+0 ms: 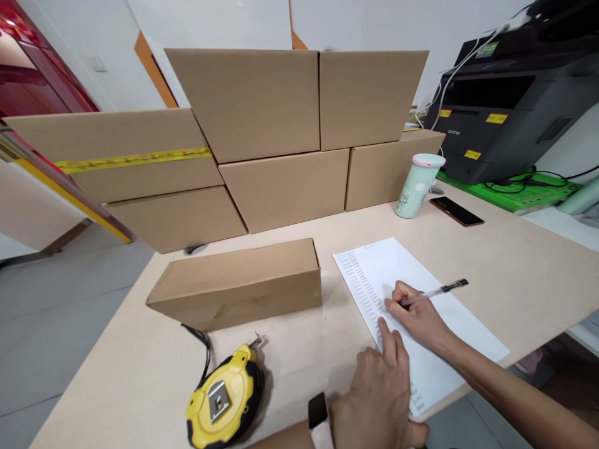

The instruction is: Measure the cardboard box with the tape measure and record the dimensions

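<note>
My right hand pinches a pen with a clear barrel and a black end, its tip on the paper. The sheet of paper lies slanted at the table's front, with columns of small handwriting along its left side. On the sheet's left edge rests my left hand, forefinger stretched out just below the pen tip, holding nothing. A watch with a pale strap is on that wrist. Left of it sits a yellow and black tape measure, its metal hook showing. Behind the tape measure lies a long, closed cardboard box.
Several cardboard boxes are stacked along the back of the table; one at left bears yellow tape. A mint-green cup and a phone stand and lie at right. Beyond is a black printer over a green surface.
</note>
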A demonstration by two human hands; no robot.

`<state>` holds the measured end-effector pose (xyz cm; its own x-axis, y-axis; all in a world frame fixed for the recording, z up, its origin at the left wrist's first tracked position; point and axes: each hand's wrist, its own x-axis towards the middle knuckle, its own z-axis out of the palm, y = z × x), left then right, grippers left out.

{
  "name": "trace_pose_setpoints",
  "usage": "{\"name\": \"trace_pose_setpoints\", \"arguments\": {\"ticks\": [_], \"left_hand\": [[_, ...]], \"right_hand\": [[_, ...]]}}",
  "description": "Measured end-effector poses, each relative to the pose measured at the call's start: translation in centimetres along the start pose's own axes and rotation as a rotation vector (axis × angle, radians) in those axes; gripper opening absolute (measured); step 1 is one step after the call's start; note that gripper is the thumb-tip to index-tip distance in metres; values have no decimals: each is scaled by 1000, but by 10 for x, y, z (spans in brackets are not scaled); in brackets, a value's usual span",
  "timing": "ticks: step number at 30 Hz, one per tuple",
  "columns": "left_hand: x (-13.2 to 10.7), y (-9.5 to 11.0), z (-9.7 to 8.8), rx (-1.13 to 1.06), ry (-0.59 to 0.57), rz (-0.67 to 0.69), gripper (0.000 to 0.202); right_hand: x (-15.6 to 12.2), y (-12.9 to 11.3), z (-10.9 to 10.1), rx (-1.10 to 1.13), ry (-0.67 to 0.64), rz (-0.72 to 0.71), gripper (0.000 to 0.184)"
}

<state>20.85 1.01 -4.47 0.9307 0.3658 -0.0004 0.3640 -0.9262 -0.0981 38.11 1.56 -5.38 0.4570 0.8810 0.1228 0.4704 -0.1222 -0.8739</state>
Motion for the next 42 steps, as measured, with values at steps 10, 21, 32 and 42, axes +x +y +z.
{"name": "trace_pose_setpoints", "arguments": {"ticks": [10, 21, 32, 42], "left_hand": [[-2, 0, 0, 5, 17, -3, 114], [-3, 0, 9, -27, 60, 11, 117], [-2, 2, 2, -4, 3, -20, 117], [-2, 1, 4, -4, 21, -6, 117]], "right_hand": [[0, 1, 0, -15, -10, 0, 25], [-1, 3, -1, 10, 6, 22, 25], [0, 3, -1, 13, 14, 21, 26], [0, 2, -2, 19, 8, 9, 26]]}}
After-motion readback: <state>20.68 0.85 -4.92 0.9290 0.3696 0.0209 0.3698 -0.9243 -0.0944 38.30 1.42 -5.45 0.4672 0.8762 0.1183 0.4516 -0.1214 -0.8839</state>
